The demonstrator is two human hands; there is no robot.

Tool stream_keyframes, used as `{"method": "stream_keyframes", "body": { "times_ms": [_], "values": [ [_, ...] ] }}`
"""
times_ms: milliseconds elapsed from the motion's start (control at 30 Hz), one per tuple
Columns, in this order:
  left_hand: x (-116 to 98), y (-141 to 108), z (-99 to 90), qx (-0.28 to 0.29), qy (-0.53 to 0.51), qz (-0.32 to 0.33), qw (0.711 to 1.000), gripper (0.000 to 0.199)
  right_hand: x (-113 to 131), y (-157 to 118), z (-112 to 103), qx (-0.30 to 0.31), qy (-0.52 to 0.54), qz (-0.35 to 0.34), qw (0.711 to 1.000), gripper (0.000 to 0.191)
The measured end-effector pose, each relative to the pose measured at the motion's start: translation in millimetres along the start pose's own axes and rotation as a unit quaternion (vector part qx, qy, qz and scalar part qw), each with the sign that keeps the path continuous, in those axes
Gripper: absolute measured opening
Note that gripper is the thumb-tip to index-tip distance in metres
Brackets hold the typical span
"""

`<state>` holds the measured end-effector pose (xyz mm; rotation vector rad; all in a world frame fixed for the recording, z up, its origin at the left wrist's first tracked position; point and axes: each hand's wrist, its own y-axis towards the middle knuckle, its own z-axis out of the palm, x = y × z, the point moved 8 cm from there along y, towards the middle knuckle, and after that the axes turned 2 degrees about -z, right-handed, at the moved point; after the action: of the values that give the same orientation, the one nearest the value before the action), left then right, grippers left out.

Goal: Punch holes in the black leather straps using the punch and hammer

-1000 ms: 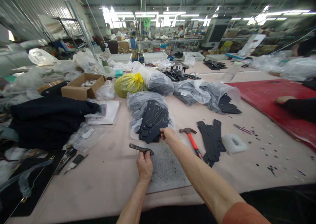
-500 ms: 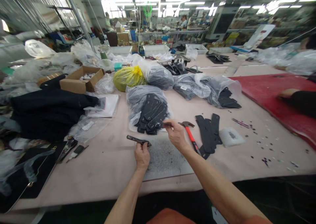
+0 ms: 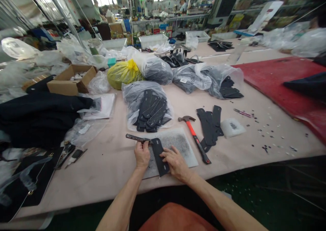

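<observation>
Black and flat, a slotted strip lies on a pale, speckled board at the near edge of the pinkish counter, seen from the head view. The left hand pinches a dark bar-shaped tool between thumb and fingers, its right end close to the strip's far end. The right hand has its fingers loosely spread on the strip's right edge; the thumb's hold cannot be told. Just right of the board lies a claw hammer with a red and black handle, its head on the far side. Farther right are a heap of black strips and a whitish block. On the far side of the board, a translucent plastic bag spills more strips. Beyond it sits a yellow bag, with a cardboard box to the left.
</observation>
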<state>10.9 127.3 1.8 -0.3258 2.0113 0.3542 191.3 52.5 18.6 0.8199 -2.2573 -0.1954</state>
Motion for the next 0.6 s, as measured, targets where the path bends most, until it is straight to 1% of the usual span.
{"method": "stream_keyframes", "body": {
  "times_ms": [100, 167, 267, 367, 600],
  "values": [
    [-11.6, 6.2, 12.8, 0.045, 0.02, 0.034, 0.998, 0.023, 4.8, 3.0, 4.5, -0.014, -0.023, -0.011, 1.0, 0.033],
    [-17.4, 9.7, 25.5, 0.09, 0.026, 0.057, 0.994, 0.021, 3.9, 5.5, 6.1, -0.021, -0.03, 0.001, 0.999, 0.036],
    [-23.4, 12.7, 41.7, 0.147, 0.025, 0.088, 0.985, 0.02, 0.6, 10.0, 7.2, -0.009, -0.024, 0.014, 1.0, 0.039],
    [-27.5, 15.3, 46.9, 0.16, 0.029, 0.109, 0.981, 0.021, -1.2, 13.2, 4.6, 0.001, -0.015, 0.013, 1.0, 0.04],
    [-31.2, 14.2, 52.3, 0.19, 0.038, 0.125, 0.973, 0.023, -5.5, 13.2, -4.4, -0.03, 0.02, 0.022, 0.999, 0.04]
  ]
}}
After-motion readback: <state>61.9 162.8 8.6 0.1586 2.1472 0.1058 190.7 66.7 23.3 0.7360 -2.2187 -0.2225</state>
